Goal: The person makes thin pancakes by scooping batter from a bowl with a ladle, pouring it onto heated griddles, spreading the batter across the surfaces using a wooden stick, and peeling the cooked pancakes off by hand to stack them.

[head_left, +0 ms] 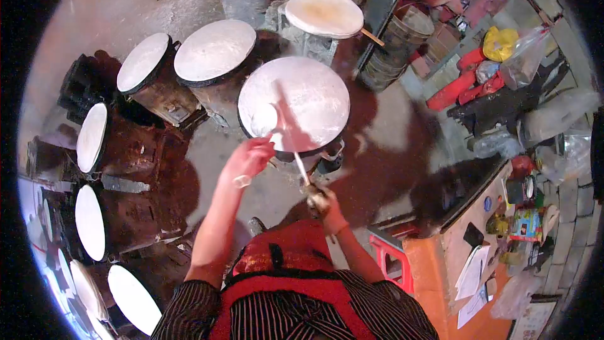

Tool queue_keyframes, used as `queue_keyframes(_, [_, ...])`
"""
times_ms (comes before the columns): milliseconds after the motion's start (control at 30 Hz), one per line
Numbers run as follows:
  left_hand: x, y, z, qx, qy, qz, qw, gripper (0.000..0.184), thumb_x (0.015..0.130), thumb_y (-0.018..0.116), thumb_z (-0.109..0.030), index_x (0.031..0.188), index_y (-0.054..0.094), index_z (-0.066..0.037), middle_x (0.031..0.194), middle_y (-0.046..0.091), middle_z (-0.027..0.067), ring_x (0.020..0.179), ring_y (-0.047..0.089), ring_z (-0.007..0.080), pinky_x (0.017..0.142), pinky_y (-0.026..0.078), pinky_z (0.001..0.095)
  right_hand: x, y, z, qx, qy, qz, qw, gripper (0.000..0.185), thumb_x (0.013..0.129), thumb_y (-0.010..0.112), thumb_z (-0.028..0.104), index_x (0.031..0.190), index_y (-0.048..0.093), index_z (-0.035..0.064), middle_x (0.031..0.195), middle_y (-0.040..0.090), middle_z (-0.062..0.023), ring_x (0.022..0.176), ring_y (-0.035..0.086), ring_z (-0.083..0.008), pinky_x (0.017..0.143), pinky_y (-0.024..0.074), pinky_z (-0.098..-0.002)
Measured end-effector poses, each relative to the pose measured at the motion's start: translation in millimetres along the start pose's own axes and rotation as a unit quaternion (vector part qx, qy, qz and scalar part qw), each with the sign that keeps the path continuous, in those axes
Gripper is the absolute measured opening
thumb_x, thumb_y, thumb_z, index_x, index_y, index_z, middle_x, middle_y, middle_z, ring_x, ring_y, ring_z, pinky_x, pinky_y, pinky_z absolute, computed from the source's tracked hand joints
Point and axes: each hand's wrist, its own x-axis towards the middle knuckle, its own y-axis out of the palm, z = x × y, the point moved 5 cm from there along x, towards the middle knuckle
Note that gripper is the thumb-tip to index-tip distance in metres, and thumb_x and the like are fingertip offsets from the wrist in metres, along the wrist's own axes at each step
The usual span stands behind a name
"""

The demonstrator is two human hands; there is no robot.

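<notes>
A round griddle (321, 97) with a pale, whitish surface stands in front of me. Over its near left part is my left hand (250, 156), fingers closed beside a round whitish thing (263, 119). Whether the fingers grip that thing or something smaller, I cannot tell. My right hand (322, 203), close to my apron, is closed around the lower end of a long thin stick (300, 167). The stick slants up toward the griddle's near edge; a dark reddish strip, perhaps its shadow or blade, continues across the surface.
More round white-topped drums (215, 50) curve around my left side. A flat round stack (324, 11) with a wooden stick under it sits at the back. To my right stand an orange table (428, 271) with papers, a red stool (391, 257) and plastic bags (500, 44).
</notes>
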Motion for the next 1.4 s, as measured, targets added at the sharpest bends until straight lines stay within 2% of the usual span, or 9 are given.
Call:
queue_keyframes(33, [-30, 27, 16, -0.105, -0.017, -0.010, 0.994, 0.009, 0.094, 0.045, -0.006, 0.100, 0.044, 0.001, 0.070, 0.044, 0.0039, 0.047, 0.038, 0.0085, 0.034, 0.033, 0.0191, 15, -19, 6, 0.013, -0.152, -0.025, 0.988, 0.031, 0.093, 0.058, 0.015, 0.123, 0.060, 0.0136, 0.059, 0.049, 0.0020, 0.043, 0.042, -0.0083, 0.038, 0.0325, -0.0259])
queue_keyframes(133, [-84, 40, 27, 0.108, 0.105, -0.045, 0.988, 0.010, 0.095, 0.045, -0.004, 0.103, 0.044, 0.002, 0.074, 0.041, 0.0029, 0.050, 0.034, 0.0060, 0.032, 0.028, 0.0141, 24, -47, 78, -0.028, -0.059, -0.112, 0.992, 0.028, 0.093, 0.054, 0.009, 0.120, 0.061, 0.0100, 0.068, 0.057, -0.0009, 0.050, 0.049, -0.0086, 0.042, 0.0382, -0.0244])
queue_keyframes(267, [-119, 1, 1, 0.052, 0.121, -0.114, 0.985, 0.011, 0.093, 0.049, -0.003, 0.100, 0.043, 0.004, 0.074, 0.042, 0.0042, 0.052, 0.036, 0.0064, 0.031, 0.028, 0.0151, 16, -15, 21, -0.059, -0.106, -0.060, 0.991, 0.025, 0.095, 0.053, 0.008, 0.116, 0.060, -0.0034, 0.090, 0.064, -0.0023, 0.075, 0.060, -0.0128, 0.068, 0.0492, -0.0225])
queue_keyframes(433, [-171, -56, -38, -0.025, 0.165, -0.168, 0.972, 0.009, 0.093, 0.047, -0.002, 0.088, 0.043, 0.002, 0.072, 0.041, 0.0040, 0.053, 0.037, 0.0073, 0.031, 0.028, 0.0156, -21, 35, 72, -0.249, -0.113, -0.029, 0.961, 0.023, 0.094, 0.056, 0.013, 0.112, 0.065, 0.0018, 0.087, 0.060, 0.0019, 0.070, 0.053, -0.0065, 0.062, 0.0446, -0.0195])
queue_keyframes(500, [-210, -73, -60, -0.031, 0.199, -0.178, 0.963, 0.008, 0.093, 0.047, -0.002, 0.088, 0.043, 0.002, 0.072, 0.041, 0.0039, 0.053, 0.038, 0.0074, 0.032, 0.028, 0.0157, -10, 48, 103, -0.280, -0.303, -0.156, 0.898, 0.025, 0.095, 0.055, 0.014, 0.115, 0.062, 0.0001, 0.090, 0.060, 0.0026, 0.073, 0.055, -0.0089, 0.062, 0.0466, -0.0239])
queue_keyframes(600, [-271, -108, -98, -0.071, 0.220, -0.150, 0.961, 0.004, 0.093, 0.044, -0.001, 0.091, 0.043, 0.002, 0.074, 0.042, 0.0049, 0.056, 0.039, 0.0080, 0.035, 0.030, 0.0155, -20, 80, 48, -0.436, -0.068, -0.096, 0.892, 0.041, 0.087, 0.062, 0.021, 0.124, 0.058, 0.0031, 0.099, 0.064, -0.0081, 0.085, 0.062, -0.0204, 0.075, 0.0507, -0.0337])
queue_keyframes(733, [-360, -156, -145, -0.116, 0.240, -0.136, 0.954, 0.003, 0.092, 0.042, -0.002, 0.091, 0.043, 0.000, 0.075, 0.043, 0.0052, 0.056, 0.039, 0.0080, 0.036, 0.032, 0.0148, -26, 215, 10, -0.703, -0.194, 0.078, 0.680, 0.062, 0.075, 0.072, 0.029, 0.131, 0.053, 0.0088, 0.108, 0.064, -0.0193, 0.094, 0.064, -0.0321, 0.079, 0.0512, -0.0399])
queue_keyframes(1000, [-541, -229, -194, -0.146, 0.451, -0.079, 0.877, 0.008, 0.093, 0.045, -0.006, 0.087, 0.042, -0.002, 0.071, 0.043, 0.0035, 0.052, 0.037, 0.0068, 0.038, 0.030, 0.0166, 135, 589, -56, -0.475, -0.217, 0.330, 0.786, 0.042, 0.087, 0.064, 0.022, 0.123, 0.055, 0.0030, 0.100, 0.065, -0.0225, 0.091, 0.064, -0.0374, 0.075, 0.0505, -0.0380])
queue_keyframes(1400, [-767, -199, -245, -0.210, 0.772, -0.182, 0.572, 0.020, 0.092, 0.050, -0.005, 0.111, 0.047, 0.001, 0.075, 0.042, 0.0019, 0.052, 0.035, 0.0041, 0.038, 0.028, 0.0147, 157, 1151, -127, -0.588, -0.592, 0.442, 0.331, 0.037, 0.089, 0.058, 0.032, 0.118, 0.047, 0.0120, 0.103, 0.056, -0.0137, 0.080, 0.066, -0.0267, 0.066, 0.0555, -0.0390])
